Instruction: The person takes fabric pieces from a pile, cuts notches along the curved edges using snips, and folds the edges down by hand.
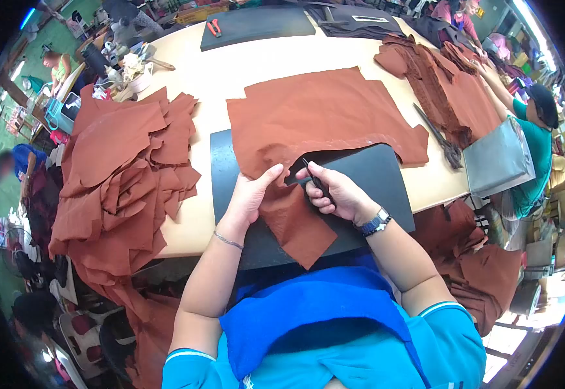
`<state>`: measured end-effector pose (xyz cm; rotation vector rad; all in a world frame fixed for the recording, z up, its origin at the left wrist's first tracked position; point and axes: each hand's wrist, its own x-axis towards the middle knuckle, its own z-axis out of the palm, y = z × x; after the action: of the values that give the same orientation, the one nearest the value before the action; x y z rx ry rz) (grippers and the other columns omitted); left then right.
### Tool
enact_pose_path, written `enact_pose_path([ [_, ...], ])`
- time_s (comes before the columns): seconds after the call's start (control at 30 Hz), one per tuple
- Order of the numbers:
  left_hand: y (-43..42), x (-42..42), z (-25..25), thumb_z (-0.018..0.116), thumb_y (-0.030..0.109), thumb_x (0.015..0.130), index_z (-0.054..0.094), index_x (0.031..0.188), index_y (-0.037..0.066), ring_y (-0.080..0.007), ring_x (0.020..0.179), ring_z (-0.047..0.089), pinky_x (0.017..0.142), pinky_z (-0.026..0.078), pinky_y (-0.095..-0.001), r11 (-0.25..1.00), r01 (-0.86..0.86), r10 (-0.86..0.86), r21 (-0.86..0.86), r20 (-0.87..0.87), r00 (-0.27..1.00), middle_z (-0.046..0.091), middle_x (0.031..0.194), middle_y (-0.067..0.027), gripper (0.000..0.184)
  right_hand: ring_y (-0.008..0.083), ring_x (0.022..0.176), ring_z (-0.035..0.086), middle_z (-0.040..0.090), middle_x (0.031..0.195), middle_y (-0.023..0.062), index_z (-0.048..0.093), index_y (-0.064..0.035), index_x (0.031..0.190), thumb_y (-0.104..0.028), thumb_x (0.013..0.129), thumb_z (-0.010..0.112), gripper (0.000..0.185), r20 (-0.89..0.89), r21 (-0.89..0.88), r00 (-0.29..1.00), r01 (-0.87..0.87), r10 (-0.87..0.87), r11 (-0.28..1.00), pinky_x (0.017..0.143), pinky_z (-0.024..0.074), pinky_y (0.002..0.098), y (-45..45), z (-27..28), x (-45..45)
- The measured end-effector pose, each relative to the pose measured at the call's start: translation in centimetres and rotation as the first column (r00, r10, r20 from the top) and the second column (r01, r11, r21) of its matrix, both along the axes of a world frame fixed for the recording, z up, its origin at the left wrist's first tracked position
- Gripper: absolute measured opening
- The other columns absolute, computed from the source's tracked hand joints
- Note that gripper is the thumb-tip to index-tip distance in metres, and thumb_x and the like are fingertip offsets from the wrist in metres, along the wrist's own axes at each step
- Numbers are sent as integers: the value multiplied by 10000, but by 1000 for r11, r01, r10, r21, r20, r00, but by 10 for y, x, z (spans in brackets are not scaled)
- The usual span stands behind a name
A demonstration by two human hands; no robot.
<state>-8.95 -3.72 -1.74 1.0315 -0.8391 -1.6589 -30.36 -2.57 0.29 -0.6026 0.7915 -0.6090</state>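
A reddish-brown fabric piece [321, 104] lies across the table and over a black mat [367, 178], with one flap hanging toward me. My left hand [256, 191] is closed on the fabric's near edge, thumb on top. Beside it, my right hand [341, 194] grips a small black tool with a thin pointed tip [315, 176]; its exact kind is hard to make out. The tip is close to the curved edge of the fabric. Part of the tool is hidden inside my fingers.
A heap of brown fabric pieces [120, 162] covers the table's left side. At right are more fabric [451, 84], large scissors [435, 133] and a grey box [500, 159]. Red-handled pliers [214, 27] rest on a black board [263, 29]. A person in green [535, 129] works at right.
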Motion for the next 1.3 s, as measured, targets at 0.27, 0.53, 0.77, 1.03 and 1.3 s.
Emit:
enact_pose_path([
  [0.27, -3, 2, -10, 738, 114, 896, 588, 1243, 53, -181, 962, 674, 791, 599, -347, 999, -5, 6, -41, 28, 1000, 674, 1111, -69, 383, 29, 514, 283, 396, 682, -58, 563, -114, 1114, -417, 1069, 404, 346, 64, 2, 998, 20, -20, 1000, 407, 219, 171, -12, -7, 5],
  [0.53, -1, 0, -3, 764, 146, 883, 611, 1216, 34, -164, 938, 683, 824, 548, -301, 999, -26, 27, -35, 33, 999, 702, 1070, -67, 384, 26, 483, 283, 385, 644, -61, 562, -109, 1076, -400, 1070, 412, 327, 162, 63, 987, -16, 5, 998, 385, 215, 170, -10, -6, -1],
  [0.77, -1, 1, -5, 756, 141, 891, 594, 1235, 40, -174, 939, 686, 797, 579, -317, 1000, 1, 0, -19, 38, 999, 690, 1087, -77, 393, 29, 482, 285, 396, 649, -57, 564, -112, 1085, -418, 1064, 415, 341, 116, 0, 993, 8, -8, 1000, 385, 223, 166, -12, -12, -1],
  [1.03, 1, -4, -10, 749, 160, 900, 601, 1240, 34, -168, 967, 672, 846, 547, -311, 993, -41, 42, -112, 11, 999, 690, 1113, -64, 391, 27, 488, 296, 387, 635, -59, 553, -113, 1067, -401, 1062, 431, 313, 85, -35, 996, 6, -3, 999, 385, 228, 166, -14, -11, 5],
  [1.3, 55, 32, 0, 710, 107, 905, 462, 1412, 10, -186, 1256, 507, 1048, 429, -347, 972, 81, -1, -220, 341, 940, 538, 1377, -99, 573, 150, 754, 631, 633, 834, 56, 627, -22, 1032, -231, 848, 800, 328, -480, -876, 592, -288, -647, 387, 701, 534, 287, -2, 7, -16],
])
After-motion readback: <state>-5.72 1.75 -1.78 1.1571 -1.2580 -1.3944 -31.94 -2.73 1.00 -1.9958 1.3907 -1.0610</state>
